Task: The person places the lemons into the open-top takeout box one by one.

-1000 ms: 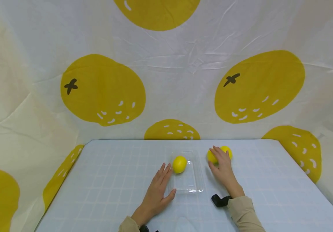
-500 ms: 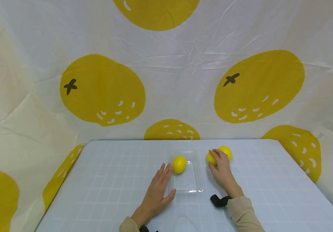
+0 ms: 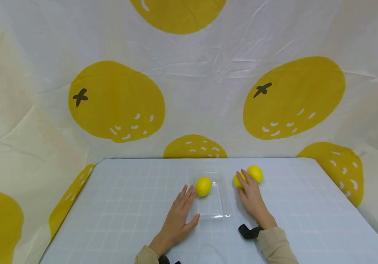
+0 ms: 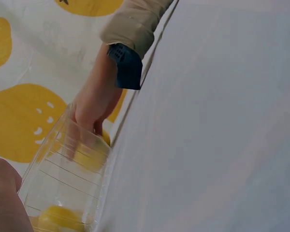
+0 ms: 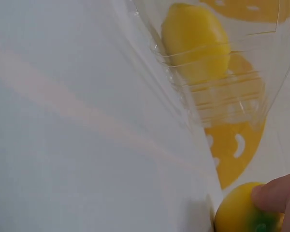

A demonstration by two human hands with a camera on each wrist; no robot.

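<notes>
A clear plastic container stands on the table with one lemon at its far left inside. My left hand lies along the container's left side, fingers straight and thumb spread near the front corner. To the right of the container, my right hand grips a second lemon, its fingers over the top and the thumb on the near side. In the right wrist view the thumb presses on this lemon, which has a green end. Just behind the hand sits a third lemon.
The table has a pale blue checked cloth. A faint clear plastic piece lies at its front edge. Behind the table hangs a white curtain printed with big yellow fruit. Each wrist wears a black device, such as the right wrist camera.
My right hand has shifted slightly left and closed round the nearer lemon, leaving the rear lemon more exposed. The left hand and the container stay put.
</notes>
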